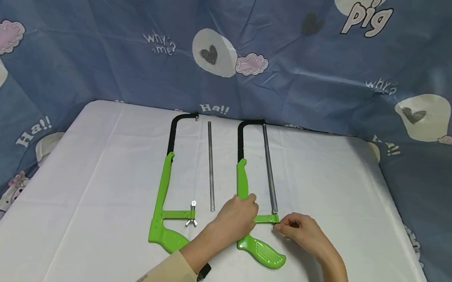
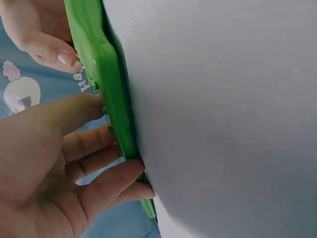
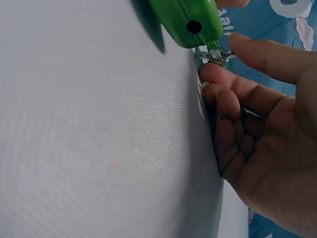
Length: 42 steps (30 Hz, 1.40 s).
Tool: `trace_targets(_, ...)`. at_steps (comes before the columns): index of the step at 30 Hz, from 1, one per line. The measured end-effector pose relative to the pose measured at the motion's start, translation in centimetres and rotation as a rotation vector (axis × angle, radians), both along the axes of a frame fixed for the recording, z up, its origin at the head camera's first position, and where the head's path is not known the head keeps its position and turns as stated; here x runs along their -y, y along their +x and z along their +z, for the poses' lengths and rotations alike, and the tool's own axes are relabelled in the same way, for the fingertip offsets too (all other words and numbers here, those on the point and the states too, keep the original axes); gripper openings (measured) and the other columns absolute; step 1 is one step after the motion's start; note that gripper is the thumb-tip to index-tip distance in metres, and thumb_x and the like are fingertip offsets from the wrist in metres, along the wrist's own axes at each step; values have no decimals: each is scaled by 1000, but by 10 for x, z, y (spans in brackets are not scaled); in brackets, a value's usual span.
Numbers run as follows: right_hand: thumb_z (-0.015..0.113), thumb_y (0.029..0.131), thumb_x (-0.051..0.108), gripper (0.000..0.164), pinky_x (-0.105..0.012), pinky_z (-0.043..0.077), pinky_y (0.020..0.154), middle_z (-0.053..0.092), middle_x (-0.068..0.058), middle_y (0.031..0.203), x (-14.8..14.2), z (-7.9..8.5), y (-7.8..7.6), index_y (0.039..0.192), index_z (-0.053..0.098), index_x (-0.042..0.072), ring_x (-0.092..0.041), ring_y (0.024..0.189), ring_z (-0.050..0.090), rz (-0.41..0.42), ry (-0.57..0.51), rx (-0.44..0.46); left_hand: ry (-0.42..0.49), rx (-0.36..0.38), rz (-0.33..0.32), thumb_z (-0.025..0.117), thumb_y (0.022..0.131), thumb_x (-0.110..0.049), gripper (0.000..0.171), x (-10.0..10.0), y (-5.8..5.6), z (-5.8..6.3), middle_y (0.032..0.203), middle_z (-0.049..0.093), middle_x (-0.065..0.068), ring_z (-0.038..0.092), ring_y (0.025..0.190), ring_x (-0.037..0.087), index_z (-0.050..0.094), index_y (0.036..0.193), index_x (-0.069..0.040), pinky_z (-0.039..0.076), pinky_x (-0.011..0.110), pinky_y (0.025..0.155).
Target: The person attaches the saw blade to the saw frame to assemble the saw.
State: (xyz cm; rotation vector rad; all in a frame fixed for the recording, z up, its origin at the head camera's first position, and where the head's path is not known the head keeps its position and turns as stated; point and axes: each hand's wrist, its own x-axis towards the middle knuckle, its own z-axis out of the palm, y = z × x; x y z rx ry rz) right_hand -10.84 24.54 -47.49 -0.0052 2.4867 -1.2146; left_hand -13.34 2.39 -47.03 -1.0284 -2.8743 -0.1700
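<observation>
A green-handled hacksaw [image 1: 261, 251] with a black front bow lies on the white table, a dark blade [image 1: 270, 169] spanning its two ends. My left hand [image 1: 237, 216] grips its green frame [image 2: 115, 94], thumb on one side and fingers around the other. At the lower blade end, my right hand [image 1: 304, 231] has thumb and index finger at a metal wing nut [image 3: 216, 54], pinching it. The other fingers of that hand curl inward near the tabletop. In the head view this wing nut is mostly hidden by the fingertips.
Left of my hands lies a second green hacksaw [image 1: 163, 185], its wing nut [image 1: 191, 223] showing on the lower arm. Between the two saws is a loose blade [image 1: 211, 168]. A blue patterned cloth [image 1: 285, 91] hangs behind the white table [image 1: 118, 169].
</observation>
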Motion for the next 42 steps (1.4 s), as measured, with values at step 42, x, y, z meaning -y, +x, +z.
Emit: trace_targets(42,64,92,15,11,-24,45,68,67,-6,91,-4,-2,2,96,70,7,-14,80,52,14,-36,-14,4,-47,-8,76,85,-28,21,0,2,2,89,63,3,62,65,13,75,93,-8,57,24,55)
